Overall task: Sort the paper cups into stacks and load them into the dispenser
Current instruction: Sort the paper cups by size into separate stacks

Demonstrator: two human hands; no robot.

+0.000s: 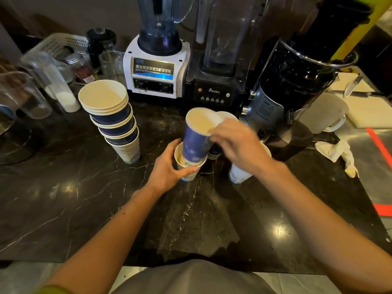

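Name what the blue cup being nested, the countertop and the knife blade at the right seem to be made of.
Blue cup: paper, matte, with a rolled rim and pale lining. Countertop: probably polished dark marble or a look-alike, white-veined with glossy lamp reflections. Knife blade: likely steel, shiny grey.

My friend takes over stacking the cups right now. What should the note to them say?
Left hand: grip around a white cup standing on the counter.
Right hand: holding a blue cup by the rim, its bottom partly inside the white cup.
Done: a leaning stack stands on the left.
Left: seat the blue cup, add the loose cups under the right hand, then load the dispenser, which is not in view.
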